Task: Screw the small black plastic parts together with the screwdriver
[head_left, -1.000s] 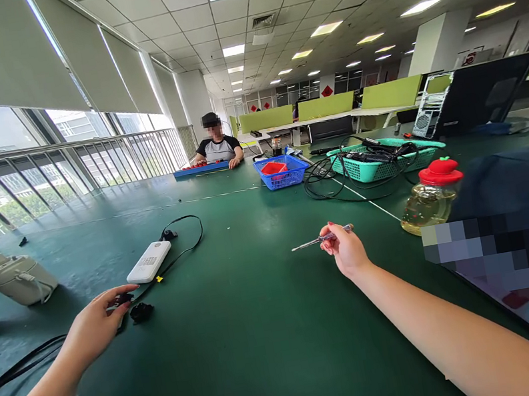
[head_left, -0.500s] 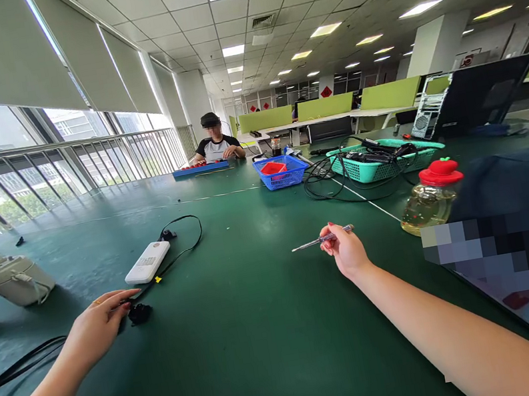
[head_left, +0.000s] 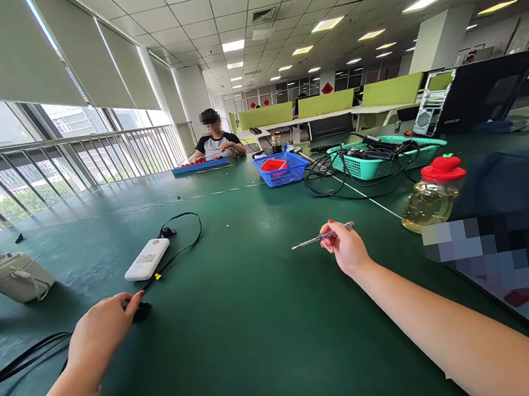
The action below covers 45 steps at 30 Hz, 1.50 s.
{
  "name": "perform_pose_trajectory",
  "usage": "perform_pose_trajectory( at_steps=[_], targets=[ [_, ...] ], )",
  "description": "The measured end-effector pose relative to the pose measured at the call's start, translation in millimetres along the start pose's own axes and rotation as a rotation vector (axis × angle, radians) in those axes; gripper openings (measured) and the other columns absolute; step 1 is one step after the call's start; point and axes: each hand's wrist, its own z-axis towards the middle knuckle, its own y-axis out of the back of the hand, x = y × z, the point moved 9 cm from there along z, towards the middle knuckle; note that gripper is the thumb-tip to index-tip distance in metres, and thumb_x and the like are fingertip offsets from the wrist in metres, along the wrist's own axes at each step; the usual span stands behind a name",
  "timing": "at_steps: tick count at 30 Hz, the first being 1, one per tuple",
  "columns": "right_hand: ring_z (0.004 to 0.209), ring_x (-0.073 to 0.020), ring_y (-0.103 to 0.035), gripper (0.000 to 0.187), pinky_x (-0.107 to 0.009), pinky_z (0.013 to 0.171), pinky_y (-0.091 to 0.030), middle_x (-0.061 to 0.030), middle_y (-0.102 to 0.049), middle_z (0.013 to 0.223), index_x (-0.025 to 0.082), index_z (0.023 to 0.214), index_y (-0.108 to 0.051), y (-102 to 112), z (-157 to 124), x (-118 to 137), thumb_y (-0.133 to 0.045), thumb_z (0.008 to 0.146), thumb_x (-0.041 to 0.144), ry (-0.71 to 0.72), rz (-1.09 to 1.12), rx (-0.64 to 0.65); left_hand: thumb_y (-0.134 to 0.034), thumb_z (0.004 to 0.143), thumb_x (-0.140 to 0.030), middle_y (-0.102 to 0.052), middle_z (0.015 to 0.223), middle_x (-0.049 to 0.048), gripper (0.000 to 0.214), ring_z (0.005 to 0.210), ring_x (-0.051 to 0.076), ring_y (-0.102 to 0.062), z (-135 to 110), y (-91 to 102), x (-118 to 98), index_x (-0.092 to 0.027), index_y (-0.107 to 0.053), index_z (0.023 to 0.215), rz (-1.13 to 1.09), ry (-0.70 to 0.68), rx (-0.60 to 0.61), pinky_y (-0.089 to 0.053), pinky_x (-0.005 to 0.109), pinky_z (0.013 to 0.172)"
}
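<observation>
My right hand (head_left: 345,249) grips a slim screwdriver (head_left: 310,242) by its clear handle. Its thin metal shaft points left, above the green table. At left, my left hand (head_left: 105,322) is curled down over a black cable (head_left: 148,283), fingers bent and thumb stretched along it; the fingertips are partly hidden. A small black piece (head_left: 141,311) shows just beyond the thumb, mostly covered by the hand. Ahead of this hand lies a white power bank (head_left: 148,259), with the black cable running past it and a yellow tag (head_left: 158,276) on the cable.
A grey-white bag-like case (head_left: 16,274) stands far left. Further off are a blue basket (head_left: 286,175) and a teal basket (head_left: 366,169) heaped with black cables. At right sit a red-lidded jar (head_left: 430,201) and a dark cap (head_left: 523,202). A person (head_left: 217,143) sits across the table.
My left hand has shifted a little to the right, and its fingers have curled in over the cable and black piece. My right hand holds the screwdriver almost still.
</observation>
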Motion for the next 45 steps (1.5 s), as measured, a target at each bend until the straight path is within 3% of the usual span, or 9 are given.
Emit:
perform_pose_trajectory(
  at_steps=[7,11,14,19,23,27,30,37,45],
  targets=[
    [0.042,-0.0092,-0.043,0.036,-0.023,0.040,-0.034,0.0024,-0.046,0.043,0.019,0.057,-0.063,-2,0,0,-0.071,0.071,0.051,-0.006,-0.007,0.014,-0.032,0.092,-0.056,-0.072,0.092,0.0191,0.058,0.085,0.035,-0.069,0,-4.7,-9,-0.013,-0.069,0.102,0.111,-0.086,-0.068,-0.048,0.037,0.066],
    [0.042,-0.0094,-0.042,0.035,-0.023,0.040,-0.033,0.0022,-0.046,0.043,0.019,0.056,-0.064,-3,-1,0,-0.072,0.069,0.050,-0.013,-0.008,0.012,-0.032,0.090,-0.062,-0.071,0.078,0.0176,0.061,0.077,0.035,-0.068,1,-6.5,-13,-0.014,-0.069,0.087,0.133,-0.049,-0.049,-0.047,0.038,0.065],
    [0.043,-0.0096,-0.042,0.035,-0.023,0.040,-0.032,0.0021,-0.046,0.043,0.019,0.055,-0.064,-3,-1,1,-0.073,0.069,0.050,-0.012,-0.006,0.009,-0.031,0.089,-0.066,-0.072,0.081,0.0188,0.064,0.080,0.035,-0.068,3,-4.4,-16,-0.015,-0.069,0.081,0.094,-0.014,-0.003,-0.048,0.039,0.067],
    [0.043,-0.0097,-0.043,0.034,-0.023,0.040,-0.033,0.0021,-0.047,0.044,0.019,0.056,-0.064,-2,-1,2,-0.072,0.069,0.049,-0.007,-0.002,-0.002,-0.017,0.092,-0.065,-0.072,0.104,0.0202,0.072,0.096,0.038,-0.067,6,-1.9,12,-0.016,-0.070,0.098,-0.014,0.134,0.070,-0.050,0.046,0.075],
    [0.043,-0.0099,-0.043,0.034,-0.024,0.040,-0.033,0.0023,-0.046,0.043,0.019,0.057,-0.064,-3,-1,0,-0.071,0.071,0.049,-0.003,-0.007,0.014,-0.025,0.093,-0.049,-0.067,0.112,0.0234,0.062,0.105,0.037,-0.064,10,-7.5,36,-0.008,-0.062,0.119,0.097,0.052,-0.042,-0.048,0.044,0.087],
    [0.043,-0.0099,-0.042,0.035,-0.025,0.040,-0.033,0.0023,-0.046,0.044,0.019,0.057,-0.063,-4,0,-2,-0.071,0.073,0.050,0.000,-0.020,0.028,-0.033,0.090,-0.052,-0.066,0.103,0.0216,0.056,0.101,0.035,-0.063,13,-30.7,47,-0.010,-0.067,0.106,0.117,-0.068,-0.003,-0.047,0.041,0.089],
    [0.042,-0.0102,-0.043,0.036,-0.025,0.040,-0.034,0.0024,-0.046,0.045,0.019,0.058,-0.063,-4,-1,-1,-0.070,0.074,0.051,0.012,-0.028,0.039,-0.036,0.089,-0.043,-0.066,0.101,0.0203,0.044,0.098,0.033,-0.063,16,-35.8,49,-0.013,-0.068,0.095,0.093,-0.078,0.013,-0.047,0.040,0.088],
    [0.042,-0.0098,-0.042,0.037,-0.024,0.039,-0.033,0.0025,-0.046,0.044,0.020,0.057,-0.064,-2,-1,1,-0.072,0.071,0.052,0.007,-0.025,0.017,-0.028,0.092,-0.034,-0.066,0.110,0.0189,0.037,0.102,0.030,-0.064,-5,-13.4,38,-0.015,-0.059,0.098,-0.024,0.043,-0.021,-0.048,0.037,0.084],
    [0.043,-0.0102,-0.044,0.038,-0.024,0.038,-0.034,0.0024,-0.046,0.045,0.019,0.058,-0.062,-3,0,-1,-0.071,0.074,0.054,0.012,-0.039,0.037,-0.031,0.091,-0.041,-0.069,0.112,0.0161,0.048,0.100,0.031,-0.066,-20,-14.3,8,-0.017,-0.047,0.130,-0.108,-0.100,0.014,-0.048,0.039,0.084]
  ],
)
